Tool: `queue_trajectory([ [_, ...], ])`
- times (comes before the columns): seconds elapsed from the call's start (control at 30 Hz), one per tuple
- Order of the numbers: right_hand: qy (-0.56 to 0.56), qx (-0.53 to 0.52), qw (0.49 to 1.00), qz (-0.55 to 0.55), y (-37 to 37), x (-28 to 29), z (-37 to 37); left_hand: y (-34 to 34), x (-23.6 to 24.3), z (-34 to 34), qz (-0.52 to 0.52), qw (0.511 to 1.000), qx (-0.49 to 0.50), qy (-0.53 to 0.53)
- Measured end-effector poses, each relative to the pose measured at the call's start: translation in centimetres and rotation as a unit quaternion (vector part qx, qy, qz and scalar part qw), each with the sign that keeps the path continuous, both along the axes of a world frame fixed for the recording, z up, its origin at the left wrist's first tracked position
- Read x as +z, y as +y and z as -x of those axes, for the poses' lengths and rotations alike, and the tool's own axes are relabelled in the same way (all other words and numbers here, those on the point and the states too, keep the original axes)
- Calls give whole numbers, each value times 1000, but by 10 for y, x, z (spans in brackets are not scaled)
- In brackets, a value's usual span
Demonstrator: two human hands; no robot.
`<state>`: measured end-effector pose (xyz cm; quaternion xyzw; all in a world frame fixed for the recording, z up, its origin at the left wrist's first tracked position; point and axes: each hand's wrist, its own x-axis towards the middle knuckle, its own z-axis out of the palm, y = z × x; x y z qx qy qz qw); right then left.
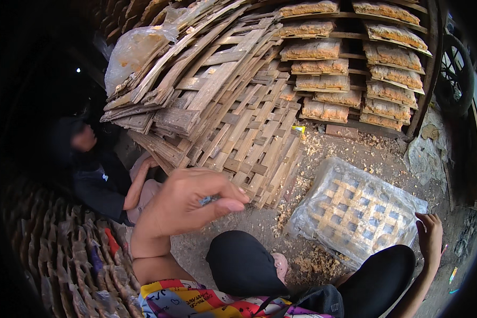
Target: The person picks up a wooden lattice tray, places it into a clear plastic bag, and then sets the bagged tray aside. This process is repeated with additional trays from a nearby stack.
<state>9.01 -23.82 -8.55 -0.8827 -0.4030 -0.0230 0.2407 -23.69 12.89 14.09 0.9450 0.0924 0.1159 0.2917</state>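
Wrapped lattice board [350,212]: lies on the floor in front of the person, toward the right, with clear plastic film [305,225] over it and around its edges; its underside is hidden.
Right hand [429,233]: at the board's right-hand corner, fingertips at the edge of the film; I cannot tell whether they pinch it or only rest there.
Left hand [183,204]: raised, well apart from the right, fingers curled toward the thumb; something bluish shows in the gap, but whether it is held is unclear.
Film handling: a light pinch on a fold near the corner should serve better than a hard tug, since thin film may tear or bunch.
Board handling: a second hand on the opposite edge would likely keep the board from sliding while the film is straightened.
Crumbs: it seems wise to keep the film's loose edges off the floor, where pale bits could cling.
Floor [199,246]: grey, strewn with crumbs, thickest around the board.
Bare board stack [244,127]: slatted wooden lattices, piled unevenly beyond the left hand, a crumpled plastic sheet [135,55] on top.
Rack [350,35]: two columns of orange-tan slabs on boards at the back.
Co-worker [98,180]: dark hooded top, seated at left beside the stack.
Right side: a dark spoked wheel [467,82].
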Motion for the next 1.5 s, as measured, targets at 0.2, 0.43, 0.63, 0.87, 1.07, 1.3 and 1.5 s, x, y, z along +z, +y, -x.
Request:
queue_trajectory([
  [0.2,75,263,959,-77,113,63,77,46,94,27,-269,850,232,-389],
  [0.43,67,391,918,-5,118,-21,81,87,111,14,-454,767,368,-266],
  [0.63,84,322,943,-25,128,-11,73,149,125,31,-228,910,319,-138],
  [0.87,111,318,941,24,136,-19,70,194,134,30,-360,848,376,-104],
  [1.07,137,310,939,65,148,-18,73,209,133,28,-218,931,286,-60],
  [1.3,143,276,946,95,148,-9,77,254,135,37,-339,870,330,-137],
  [1.5,145,268,950,67,147,-2,83,249,170,86,-402,702,518,-278],
])
